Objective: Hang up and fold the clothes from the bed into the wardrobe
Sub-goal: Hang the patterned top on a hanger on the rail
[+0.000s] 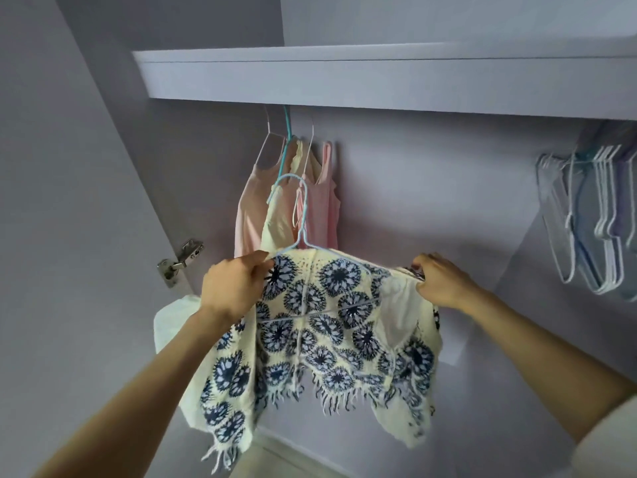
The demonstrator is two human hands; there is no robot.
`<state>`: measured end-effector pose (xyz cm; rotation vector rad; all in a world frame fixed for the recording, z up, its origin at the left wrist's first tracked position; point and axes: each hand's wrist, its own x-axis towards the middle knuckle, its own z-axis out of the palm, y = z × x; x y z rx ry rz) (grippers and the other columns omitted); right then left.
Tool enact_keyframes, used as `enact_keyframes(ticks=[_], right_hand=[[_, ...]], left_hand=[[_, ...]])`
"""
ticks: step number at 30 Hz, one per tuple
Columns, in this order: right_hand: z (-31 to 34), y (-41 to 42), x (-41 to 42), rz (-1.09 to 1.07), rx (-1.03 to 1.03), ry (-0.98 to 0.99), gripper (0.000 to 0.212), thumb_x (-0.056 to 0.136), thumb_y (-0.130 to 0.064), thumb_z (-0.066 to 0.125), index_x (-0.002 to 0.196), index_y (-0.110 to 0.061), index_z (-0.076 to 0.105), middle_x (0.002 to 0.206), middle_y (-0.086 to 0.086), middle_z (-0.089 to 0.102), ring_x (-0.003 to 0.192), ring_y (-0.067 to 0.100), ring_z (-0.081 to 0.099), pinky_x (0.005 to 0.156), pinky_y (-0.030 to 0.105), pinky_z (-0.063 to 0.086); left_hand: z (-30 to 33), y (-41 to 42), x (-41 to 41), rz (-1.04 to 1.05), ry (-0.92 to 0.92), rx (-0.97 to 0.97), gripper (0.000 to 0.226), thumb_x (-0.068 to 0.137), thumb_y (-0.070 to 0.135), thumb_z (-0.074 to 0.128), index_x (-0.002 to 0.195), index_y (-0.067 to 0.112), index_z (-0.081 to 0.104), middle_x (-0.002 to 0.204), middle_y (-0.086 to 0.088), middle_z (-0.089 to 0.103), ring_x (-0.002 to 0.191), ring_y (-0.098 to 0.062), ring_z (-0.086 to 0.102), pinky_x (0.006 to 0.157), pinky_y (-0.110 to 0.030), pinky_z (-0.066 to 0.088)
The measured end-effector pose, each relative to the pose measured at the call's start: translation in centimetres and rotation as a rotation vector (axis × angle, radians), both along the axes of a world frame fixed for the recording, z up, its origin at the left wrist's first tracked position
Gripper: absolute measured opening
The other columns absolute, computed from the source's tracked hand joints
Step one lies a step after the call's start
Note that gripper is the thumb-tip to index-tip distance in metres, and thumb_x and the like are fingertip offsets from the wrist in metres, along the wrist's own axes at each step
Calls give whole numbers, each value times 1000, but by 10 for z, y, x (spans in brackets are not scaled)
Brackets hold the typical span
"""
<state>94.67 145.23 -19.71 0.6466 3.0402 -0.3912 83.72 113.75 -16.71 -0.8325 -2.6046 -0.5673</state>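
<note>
Head view: inside the wardrobe [448, 208], below the shelf [344, 81], both hands hold up a crochet top [331, 326] on a hanger [300, 215]. Left hand [231, 288] and right hand [444, 281] have fingers closed on its shoulders, before hung pink tops [317, 208]. Spare hangers [593, 219] hang right.

Rail free between hanging tops [303, 201] and empty hangers [593, 219].

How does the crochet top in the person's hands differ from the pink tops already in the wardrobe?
The crochet top is cream with dark blue floral rounds and a fringed hem; the pink tops are plain. The crochet top's light blue hanger is hooked on nothing, with the left hand and right hand gripping its shoulders; the pink tops hang beneath the shelf. Both are on thin hangers.
</note>
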Motion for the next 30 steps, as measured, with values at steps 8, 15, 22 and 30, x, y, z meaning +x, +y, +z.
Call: enact_keyframes(ticks=[8,15,22,30], right_hand=[[21,-26,0,-7,-184,289,38,83,0,46,115,-10,62,113,9,65,95,26,60,74,24,42],[9,-55,22,399,-300,-451,24,96,-27,45,86,-16,64,79,-3,57,70,13,52,66,25,45],[25,-36,0,150,197,409,55,88,-18,55,140,-13,37,138,9,41,128,28,35,101,41,29],[12,-49,13,355,110,436,15,94,-10,50,96,3,58,88,14,64,78,33,60,70,43,48]], left_hand=[[-13,6,8,68,98,-51,23,97,26,46,97,14,65,66,-9,66,53,-29,54,54,-26,36],[-4,2,-4,40,16,270,24,96,27,48,107,13,65,70,-18,67,68,-42,62,61,-38,45],[2,-7,-5,-225,-182,394,21,93,29,53,95,16,69,55,3,61,54,-9,55,56,-21,41],[11,-6,-13,-324,-384,453,37,90,42,47,66,16,57,63,8,50,57,-6,45,61,-23,36]])
